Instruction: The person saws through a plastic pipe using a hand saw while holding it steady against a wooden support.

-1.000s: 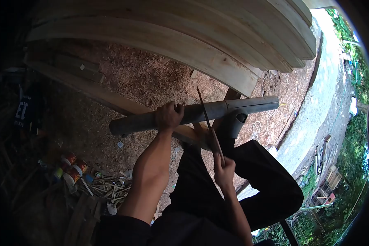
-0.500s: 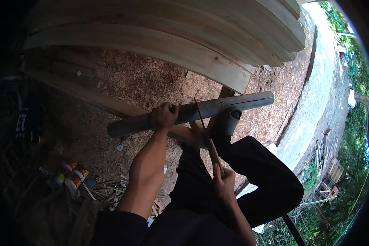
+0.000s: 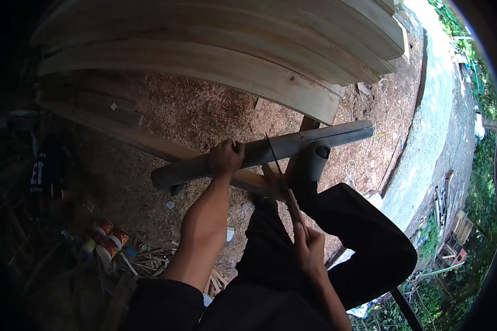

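Note:
A long grey pipe point(image 3: 337, 134) lies slantwise over a wooden support, with a lengthwise slit visible near its right end. My left hand point(image 3: 226, 158) is closed around the pipe left of its middle. In my right hand point(image 3: 309, 245) is the handle of a handsaw point(image 3: 276, 159), its thin dark blade crossing the pipe to the right of my left hand. Just below the pipe's right half, a short grey pipe piece point(image 3: 313, 164) shows its open end beside my bent leg point(image 3: 364, 220).
Long curved-looking planks point(image 3: 204, 60) are stacked above the pipe. A wooden beam point(image 3: 121, 132) runs under it. Wood shavings point(image 3: 199, 107) cover the ground. Cans point(image 3: 111, 245) and wood scraps point(image 3: 149, 259) lie lower left. A person point(image 3: 47, 171) in a dark numbered shirt is at far left.
The whole view has shifted slightly, so most things appear a little further right. Both hands keep their grips, and the saw blade still crosses the pipe at about the same spot.

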`<state>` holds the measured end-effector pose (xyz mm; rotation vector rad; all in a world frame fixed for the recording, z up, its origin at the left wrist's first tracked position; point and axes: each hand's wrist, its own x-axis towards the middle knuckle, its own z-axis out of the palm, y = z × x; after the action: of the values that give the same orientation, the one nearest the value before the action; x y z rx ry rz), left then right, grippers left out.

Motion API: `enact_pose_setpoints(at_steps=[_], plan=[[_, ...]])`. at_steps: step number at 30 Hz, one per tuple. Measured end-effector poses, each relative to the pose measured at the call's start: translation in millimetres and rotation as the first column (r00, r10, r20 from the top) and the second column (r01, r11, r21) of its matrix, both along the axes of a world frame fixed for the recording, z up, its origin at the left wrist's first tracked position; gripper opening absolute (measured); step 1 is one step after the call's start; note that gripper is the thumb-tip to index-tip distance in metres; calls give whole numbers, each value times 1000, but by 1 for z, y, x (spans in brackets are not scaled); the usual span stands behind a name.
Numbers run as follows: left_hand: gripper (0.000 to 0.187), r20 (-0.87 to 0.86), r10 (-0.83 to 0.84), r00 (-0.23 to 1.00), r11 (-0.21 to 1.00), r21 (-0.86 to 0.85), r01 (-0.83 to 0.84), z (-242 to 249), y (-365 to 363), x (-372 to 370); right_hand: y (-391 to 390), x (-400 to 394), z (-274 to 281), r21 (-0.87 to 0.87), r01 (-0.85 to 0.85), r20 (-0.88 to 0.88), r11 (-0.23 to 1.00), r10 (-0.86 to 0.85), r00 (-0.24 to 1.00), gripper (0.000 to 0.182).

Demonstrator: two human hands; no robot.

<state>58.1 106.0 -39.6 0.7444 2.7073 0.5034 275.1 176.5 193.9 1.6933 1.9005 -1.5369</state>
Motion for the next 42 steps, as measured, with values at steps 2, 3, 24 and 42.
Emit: enact_pose_setpoints(at_steps=[2,3,24,42], plan=[[33,24,16,1000,1000,-22,-15,2,-1,2,2,7,2,-53,0,72,999,4,997,52],[34,40,32,999,999,-30,-31,2,1,0,5,-1,-12,-27,-22,42,999,23,999,52],[32,68,49,997,999,-12,-48,3,1,-2,43,-108,-128,170,-119,-14,978,124,992,58],[30,95,61,994,998,-29,-58,7,4,-5,37,-90,-120,97,-26,-83,995,35,996,52]])
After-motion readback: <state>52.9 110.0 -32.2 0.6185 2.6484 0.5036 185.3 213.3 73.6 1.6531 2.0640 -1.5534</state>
